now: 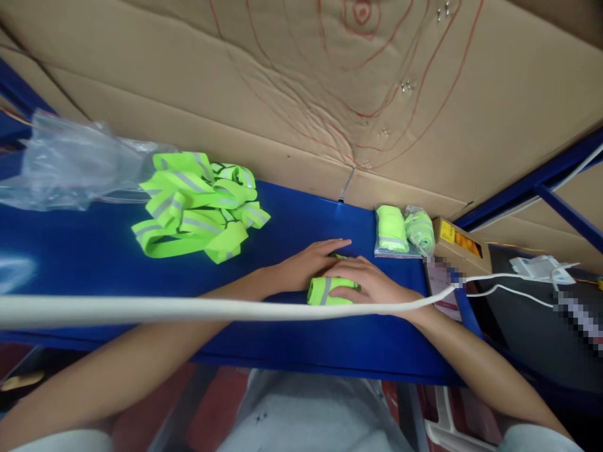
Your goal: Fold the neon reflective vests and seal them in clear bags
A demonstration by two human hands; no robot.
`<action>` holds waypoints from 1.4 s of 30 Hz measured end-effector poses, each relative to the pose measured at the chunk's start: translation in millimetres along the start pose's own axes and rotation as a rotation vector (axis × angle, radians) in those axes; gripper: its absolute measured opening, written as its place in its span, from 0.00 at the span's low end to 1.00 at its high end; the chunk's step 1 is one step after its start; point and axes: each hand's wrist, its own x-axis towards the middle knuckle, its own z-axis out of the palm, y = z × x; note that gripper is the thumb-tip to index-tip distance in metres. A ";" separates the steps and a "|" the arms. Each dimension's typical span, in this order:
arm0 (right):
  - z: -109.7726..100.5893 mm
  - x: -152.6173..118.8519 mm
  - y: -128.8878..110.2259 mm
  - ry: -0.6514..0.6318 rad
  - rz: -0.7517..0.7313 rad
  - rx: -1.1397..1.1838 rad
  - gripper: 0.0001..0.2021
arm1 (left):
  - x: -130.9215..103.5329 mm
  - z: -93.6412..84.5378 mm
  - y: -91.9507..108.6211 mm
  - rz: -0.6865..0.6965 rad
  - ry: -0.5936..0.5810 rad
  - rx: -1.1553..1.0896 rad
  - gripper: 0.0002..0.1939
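A rolled neon-yellow reflective strap (324, 290) with a grey stripe lies on the blue table (301, 216) in front of me. My right hand (365, 278) is curled over it, thumb along its near side. Beside the roll's far left side rests my left hand (311, 269), its fingers stretched out toward the right; whether it presses on the strap I cannot tell. To the left lies a loose heap of similar reflective straps (188, 216). Two bagged rolls, a flat one (392, 229) and a rounder one (419, 231), stand to the right.
Clear plastic bags (80, 163) are piled at the far left. A cardboard box (464, 247) with orange contents sits on the right. A white cable (188, 311) crosses the view in front of my arms. Behind the table rises a cardboard wall (282, 75) with red curved lines.
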 end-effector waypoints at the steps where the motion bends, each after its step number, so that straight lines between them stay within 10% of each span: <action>1: 3.2 1.0 1.6 0.040 0.005 -0.037 0.15 | 0.3 -1.5 -2.9 -0.023 0.057 -0.084 0.22; 9: 33.7 -0.9 16.9 0.359 -0.132 -0.326 0.13 | 5.2 -12.2 -10.6 -0.313 0.159 -0.604 0.19; 18: 38.9 -21.0 -16.1 0.173 -0.063 -0.431 0.20 | 5.4 -13.6 -8.7 -0.273 0.102 -0.525 0.17; 30: -13.3 11.4 -6.6 -0.022 0.208 -0.094 0.19 | 2.7 -17.4 7.8 -0.375 0.170 -0.796 0.27; 34: -4.8 10.3 9.3 0.040 0.203 -0.050 0.18 | 1.6 -20.1 8.6 -0.279 0.055 -0.573 0.46; 42: 28.8 17.6 47.1 0.497 0.148 0.011 0.19 | 3.6 -7.3 3.8 -0.321 0.256 -0.575 0.43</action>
